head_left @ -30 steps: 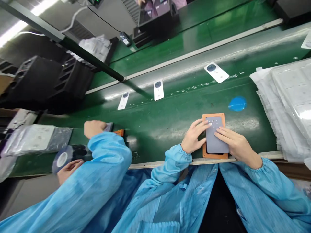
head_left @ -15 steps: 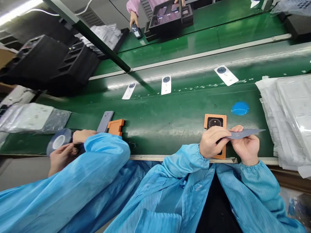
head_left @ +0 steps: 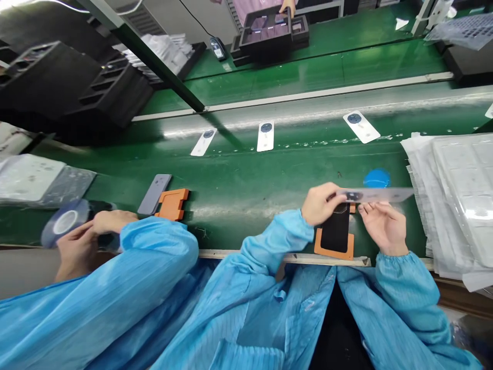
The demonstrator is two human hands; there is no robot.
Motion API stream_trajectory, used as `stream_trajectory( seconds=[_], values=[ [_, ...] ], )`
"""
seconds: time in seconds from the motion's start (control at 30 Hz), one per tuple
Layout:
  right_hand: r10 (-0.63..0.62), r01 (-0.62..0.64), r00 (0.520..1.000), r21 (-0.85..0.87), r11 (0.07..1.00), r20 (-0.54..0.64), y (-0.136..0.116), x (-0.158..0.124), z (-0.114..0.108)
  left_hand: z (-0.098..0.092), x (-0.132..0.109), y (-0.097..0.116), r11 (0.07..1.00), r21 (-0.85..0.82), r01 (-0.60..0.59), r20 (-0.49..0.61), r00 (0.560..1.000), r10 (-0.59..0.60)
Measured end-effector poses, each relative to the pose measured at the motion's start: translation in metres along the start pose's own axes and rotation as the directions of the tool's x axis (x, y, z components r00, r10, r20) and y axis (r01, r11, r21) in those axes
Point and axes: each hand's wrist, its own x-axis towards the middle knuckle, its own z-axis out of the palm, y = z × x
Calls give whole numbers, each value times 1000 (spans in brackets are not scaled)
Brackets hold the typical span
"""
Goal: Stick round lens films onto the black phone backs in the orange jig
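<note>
Lying nearest the bench edge, an orange frame point(head_left: 334, 253) holds a black slab point(head_left: 335, 232), its upper end partly hidden behind the person's left hand point(head_left: 319, 204). Left thumb and fingers pinch one end of a thin pale panel point(head_left: 387, 194), held up nearly edge-on, dark round patch close to the fingertips. Panel is above the bench point(head_left: 239, 195), stretching right past the frame. Right hand point(head_left: 386, 228) is palm-up, fingers half curled at the panel's lower edge; can't tell if they touch or grip it.

Co-worker to the left, blue sleeves too: both hands point(head_left: 110, 222) by a tape roll point(head_left: 65, 222). Near them, a grey panel point(head_left: 154, 194) and an orange piece point(head_left: 172, 204).

Right side: stacked clear trays point(head_left: 462, 195). Blue disc point(head_left: 376, 177) just behind the pale panel, partly covered.

Farther back, three white panels point(head_left: 265, 136) with dark circles, spaced apart in a loose row. Beyond the pale rail point(head_left: 308, 95): handheld device point(head_left: 218, 49), black tray point(head_left: 265, 46), and someone in pink with a hand on the tray.
</note>
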Motion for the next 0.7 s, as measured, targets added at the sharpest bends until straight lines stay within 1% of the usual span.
stream_trajectory(
  seconds=[0.03, 0.1, 0.13, 0.2, 0.23, 0.27, 0.3, 0.33, 0.37, 0.4, 0.43, 0.47, 0.53, 0.57, 0.6, 0.63, 0.7],
  values=[
    [-16, 18, 1000, -98, 995, 26, -8, 9, 5, -6, 16, -14, 991, -92, 99, -2, 995, -99],
    [-50, 68, 996, -297, 952, 69, -25, 33, 17, -15, 53, -44, 917, -311, 250, -15, 963, -268],
    [-72, 99, 994, -375, 922, 86, -33, 47, 22, -18, 72, -58, 872, -390, 294, -35, 942, -334],
    [-110, 148, 988, -473, 869, 107, -44, 75, 30, -22, 105, -85, 814, -464, 350, -94, 894, -438],
    [-125, 163, 986, -526, 835, 107, -47, 89, 32, -22, 118, -96, 809, -460, 366, -157, 863, -480],
    [-139, 170, 985, -596, 785, 97, -48, 103, 33, -22, 127, -106, 817, -436, 377, -244, 825, -510],
    [-154, 169, 985, -675, 718, 83, -48, 116, 33, -21, 134, -115, 833, -397, 386, -347, 777, -526],
    [-173, 164, 983, -752, 639, 68, -48, 129, 31, -19, 138, -122, 851, -347, 394, -450, 726, -520],
    [-195, 158, 979, -819, 552, 58, -47, 142, 29, -16, 139, -128, 870, -285, 402, -531, 689, -492],
    [-220, 151, 974, -872, 465, 52, -48, 156, 26, -14, 139, -133, 888, -213, 408, -578, 680, -451],
    [-248, 146, 967, -912, 383, 50, -50, 169, 23, -11, 138, -137, 902, -133, 410, -584, 703, -405],
    [-280, 138, 959, -944, 301, 51, -53, 183, 21, -9, 136, -139, 913, -49, 405, -555, 749, -362],
    [-354, 100, 933, -990, 95, 61, -66, 212, 19, -7, 133, -141, 917, 119, 381, -442, 847, -294],
    [-382, 66, 922, -998, -14, 67, -73, 226, 20, -7, 132, -141, 910, 188, 370, -389, 879, -277],
    [-398, 25, 915, -993, -120, 71, -82, 239, 21, -7, 132, -141, 899, 240, 366, -352, 896, -271],
    [-402, -20, 913, -976, -218, 71, -90, 252, 22, -8, 132, -141, 889, 273, 368, -334, 903, -271],
    [-371, -92, 926, -911, -402, 70, -105, 271, 25, -10, 133, -140, 880, 294, 374, -331, 903, -273]
  ],
)
